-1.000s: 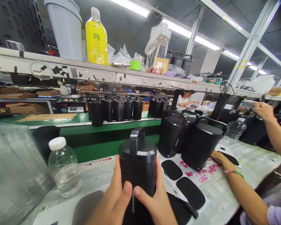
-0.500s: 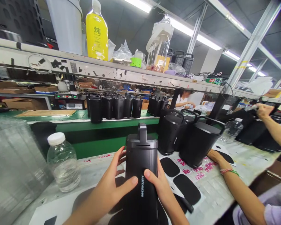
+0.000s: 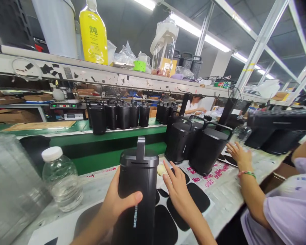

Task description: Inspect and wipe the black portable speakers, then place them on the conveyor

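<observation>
The left hand (image 3: 115, 203) clasps the black device (image 3: 146, 190) below its upright handle (image 3: 140, 149).

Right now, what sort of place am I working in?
Probably a factory assembly line: a row of matching black canisters stands on a green bench, the left hand holds a similar canister, and flat black pads lie beside it.

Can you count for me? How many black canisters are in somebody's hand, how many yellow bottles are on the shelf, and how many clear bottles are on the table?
Black canister in left hand: 1
Yellow bottle: 1
Clear bottles, one near, one far: 2
Total: 4
</observation>
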### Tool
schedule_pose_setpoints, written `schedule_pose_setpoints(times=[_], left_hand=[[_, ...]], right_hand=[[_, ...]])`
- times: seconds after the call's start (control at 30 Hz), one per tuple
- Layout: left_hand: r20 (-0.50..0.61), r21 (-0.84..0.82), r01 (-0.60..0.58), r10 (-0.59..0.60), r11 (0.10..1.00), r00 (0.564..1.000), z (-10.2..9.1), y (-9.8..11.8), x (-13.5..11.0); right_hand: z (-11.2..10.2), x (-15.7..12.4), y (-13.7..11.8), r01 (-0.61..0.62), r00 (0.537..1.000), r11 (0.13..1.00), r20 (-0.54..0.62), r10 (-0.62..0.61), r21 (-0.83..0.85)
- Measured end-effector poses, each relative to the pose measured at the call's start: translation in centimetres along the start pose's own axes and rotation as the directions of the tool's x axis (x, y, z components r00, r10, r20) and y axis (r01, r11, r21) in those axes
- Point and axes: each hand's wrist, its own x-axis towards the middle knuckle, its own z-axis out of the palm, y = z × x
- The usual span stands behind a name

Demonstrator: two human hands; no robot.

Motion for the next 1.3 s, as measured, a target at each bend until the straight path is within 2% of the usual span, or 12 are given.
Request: schedule_pose_setpoints(times=[0.1, 0.2, 0.3, 0.37, 0.43, 0.5, 0.6, 0.67, 0.73, 0.87, 1.07, 1.3], left_hand=[[-0.071, 0.044, 0.009, -0.005, 0.999, 0.997, 0.6, 0.0, 0.0], [-0.105, 0.062, 0.001, 0.005, 0.998, 0.994, 0.9, 0.2, -0.4], [-0.110, 0.074, -0.012, 0.021, 0.997, 0.994, 1.0, 0.4, -0.7], [-0.104, 0.056, -0.014, 0.019, 0.998, 0.994, 1.0, 0.3, -0.7], [-0.096, 0.022, -0.013, 0.015, 1.000, 0.995, 1.0, 0.1, -0.6], [-0.105, -0.012, -0.027, 0.025, 1.000, 0.994, 1.2, 0.1, -0.5], [-0.093, -0.066, -0.052, 0.046, 0.996, 0.995, 1.5, 0.3, -0.4], [-0.084, -0.094, -0.059, 0.051, 0.994, 0.995, 1.6, 0.5, -0.4], [-0.107, -0.077, -0.066, 0.058, 0.995, 0.993, 1.6, 0.5, -0.5], [-0.141, 0.039, -0.106, 0.111, 0.994, 0.984, 1.2, -0.1, -0.2], [-0.107, -0.003, -0.082, 0.081, 0.997, 0.991, 1.0, -0.8, 0.1], [-0.117, 0.010, -0.054, 0.055, 0.998, 0.992, 0.9, -0.6, 0.0]], right_hand=[[1.9, 0.4, 5.4, 0.069, 0.997, 0.966, -0.014, -0.074, -0.251], [2.9, 0.3, 7.1, 0.063, 0.994, 0.970, -0.069, -0.081, -0.234], [1.6, 0.3, 4.3, -0.091, 0.980, 0.986, -0.163, 0.113, 0.137], [0.1, 0.0, 1.1, -0.165, 0.960, 0.886, -0.134, 0.244, 0.434], [-1.0, -0.6, -2.2, -0.135, 0.951, 0.807, -0.154, 0.268, 0.575], [-1.2, -1.6, -5.0, 0.017, 0.952, 0.828, -0.262, 0.158, 0.560], [0.1, -2.3, -7.6, 0.370, 0.893, 0.889, -0.368, -0.259, 0.271], [1.2, -1.8, -8.5, 0.529, 0.817, 0.848, -0.286, -0.501, 0.026], [1.8, -0.6, -9.2, 0.573, 0.787, 0.809, -0.184, -0.588, -0.135], [1.6, 2.4, -11.2, 0.477, 0.851, 0.860, -0.150, -0.504, -0.183], [-0.3, 6.5, -15.9, 0.231, 0.973, 0.973, -0.024, -0.231, 0.007], [-0.6, 11.0, -14.8, 0.109, 0.982, 0.890, 0.093, -0.167, 0.444]])
